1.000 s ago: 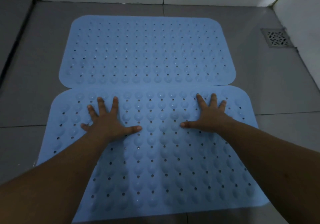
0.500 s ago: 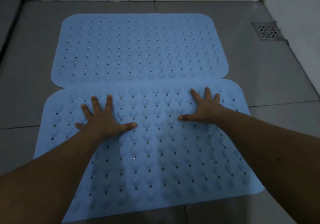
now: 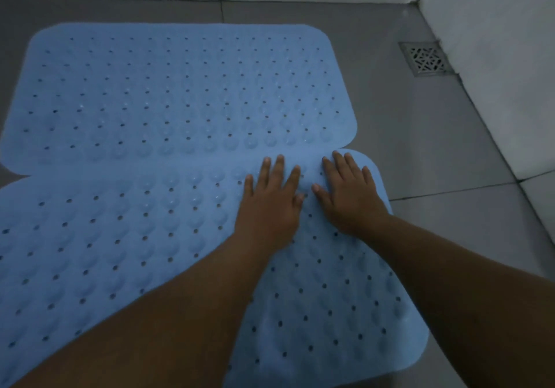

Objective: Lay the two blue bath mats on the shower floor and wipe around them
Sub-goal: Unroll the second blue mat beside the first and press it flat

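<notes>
Laying step: near mat is pressed flat at its 1 o'clock corner by left hand and right hand, fingers spread. Wiping around is judged next; no cloth is seen.

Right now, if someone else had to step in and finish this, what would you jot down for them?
Left hand and right hand: both flat, fingers straight, pressing the near mat at its far right corner.
Far mat lies flat on the grey floor; the near mat's far edge meets it. Floor drain stays uncovered, by the right wall.
Done: both mats laid.
Left: wiping around them; no cloth in view.
</notes>
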